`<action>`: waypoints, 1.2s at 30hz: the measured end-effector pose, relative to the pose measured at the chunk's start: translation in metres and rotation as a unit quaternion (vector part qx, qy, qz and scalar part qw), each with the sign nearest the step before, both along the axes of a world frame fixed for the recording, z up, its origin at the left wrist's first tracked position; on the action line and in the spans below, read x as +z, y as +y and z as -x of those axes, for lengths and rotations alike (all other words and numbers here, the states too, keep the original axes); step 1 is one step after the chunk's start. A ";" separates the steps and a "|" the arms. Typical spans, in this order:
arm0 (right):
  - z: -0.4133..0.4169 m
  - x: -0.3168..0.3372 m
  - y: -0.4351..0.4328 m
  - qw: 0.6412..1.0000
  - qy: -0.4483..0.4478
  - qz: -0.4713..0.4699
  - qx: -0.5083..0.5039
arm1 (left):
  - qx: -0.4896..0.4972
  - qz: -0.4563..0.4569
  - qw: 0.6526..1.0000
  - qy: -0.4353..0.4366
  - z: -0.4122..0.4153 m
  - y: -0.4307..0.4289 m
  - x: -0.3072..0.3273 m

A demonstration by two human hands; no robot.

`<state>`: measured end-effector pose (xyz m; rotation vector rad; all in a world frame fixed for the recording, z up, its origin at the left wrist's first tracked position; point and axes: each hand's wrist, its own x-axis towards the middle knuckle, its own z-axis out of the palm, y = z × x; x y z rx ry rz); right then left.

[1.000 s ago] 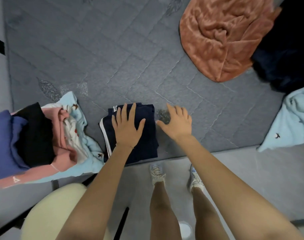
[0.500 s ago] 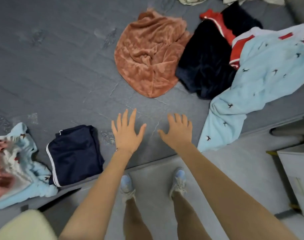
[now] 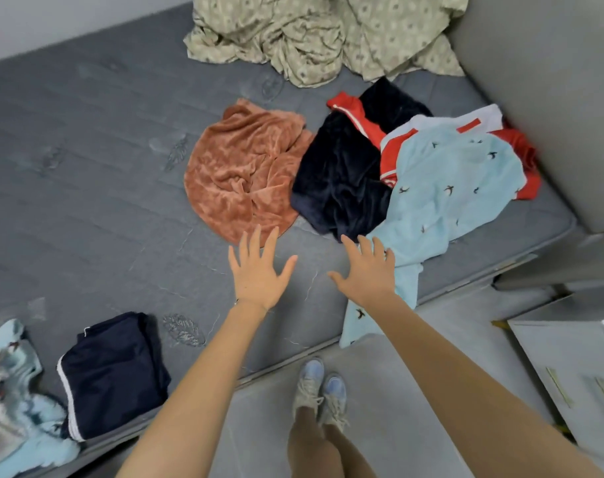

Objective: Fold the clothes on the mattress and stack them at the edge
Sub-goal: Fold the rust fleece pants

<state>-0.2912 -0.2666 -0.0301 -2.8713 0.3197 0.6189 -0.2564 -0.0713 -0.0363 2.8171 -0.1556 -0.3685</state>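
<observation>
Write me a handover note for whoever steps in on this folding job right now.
Left hand open, over bare mattress, holding nothing. Right hand open, empty, at the light blue bird-print garment's edge; contact unclear.
Done: folded navy garment at the near edge, beside the blurred pile at far left.
To do: rust velvet garment, dark navy garment, red and white garment and the light blue one, all unfolded.

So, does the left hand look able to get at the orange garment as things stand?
Probably yes: the left hand is open, its fingertips right at the near edge of the orange garment, with nothing lying between them.
</observation>
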 end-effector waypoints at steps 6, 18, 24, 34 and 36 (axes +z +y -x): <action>-0.028 -0.003 -0.029 0.999 0.007 0.021 -0.024 | -0.016 0.009 1.000 0.025 -0.035 -0.020 -0.010; -0.085 -0.026 -0.079 0.999 -0.002 0.005 -0.033 | 0.013 0.009 0.999 0.043 -0.108 -0.053 -0.042; -0.135 -0.046 -0.090 0.999 -0.003 -0.019 0.030 | 0.109 0.007 0.992 0.059 -0.134 -0.057 -0.065; -0.244 -0.094 -0.047 0.989 -0.003 -0.059 0.138 | 0.229 0.020 0.971 0.071 -0.169 -0.014 -0.115; -0.258 -0.110 -0.031 0.985 0.011 -0.071 0.155 | 0.249 0.030 0.963 0.098 -0.177 -0.004 -0.136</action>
